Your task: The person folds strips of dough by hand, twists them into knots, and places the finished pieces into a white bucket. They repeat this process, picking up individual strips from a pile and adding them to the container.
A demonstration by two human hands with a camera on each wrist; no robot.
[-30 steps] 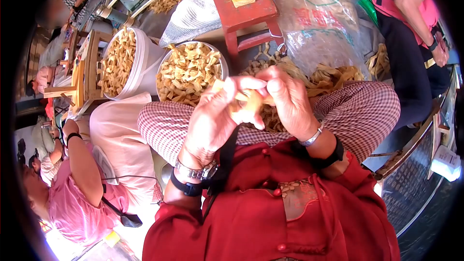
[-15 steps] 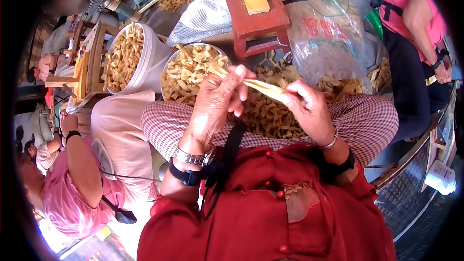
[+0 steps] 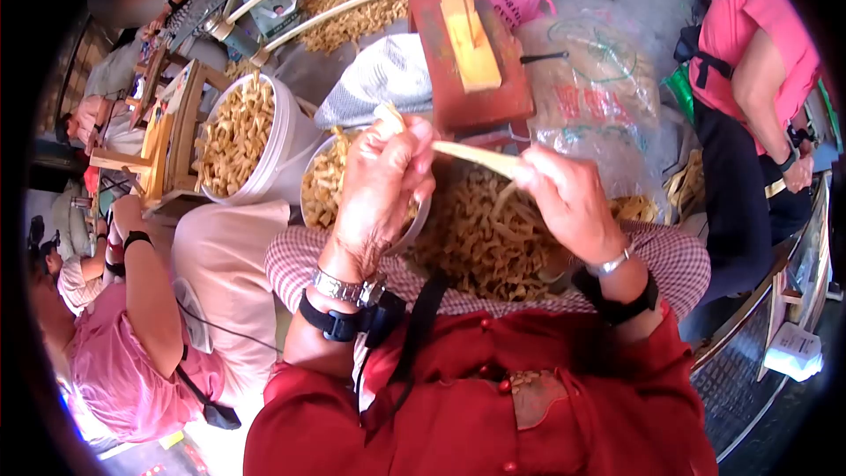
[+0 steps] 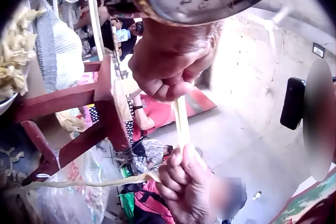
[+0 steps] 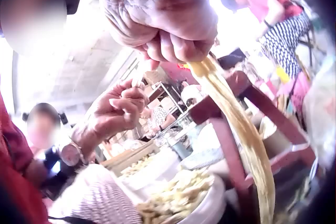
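A pale yellow strip [image 3: 476,157] is stretched between the two hands in the head view. The left hand [image 3: 383,167] pinches one end, with a bit of the strip sticking up above its fingers. Curled fingers of the right hand [image 3: 573,203] grip the other end. In the right wrist view a long tail of strip [image 5: 236,113] hangs from the right hand [image 5: 163,19]. Below the hands lies a heap of knotted yellow pieces [image 3: 493,238] in front of the lap.
Two white buckets [image 3: 280,137] of knotted pieces stand at the left. A red stool [image 3: 515,79] bearing a wooden block [image 3: 471,35] is ahead, beside a clear plastic bag [image 3: 595,106]. A person in pink [image 3: 141,361] sits at the left; another [image 3: 767,44] is at the right.
From bunched together around the strip, the hands have moved apart, and the strip is now drawn out between them. The view has shifted, showing more of the heap below.
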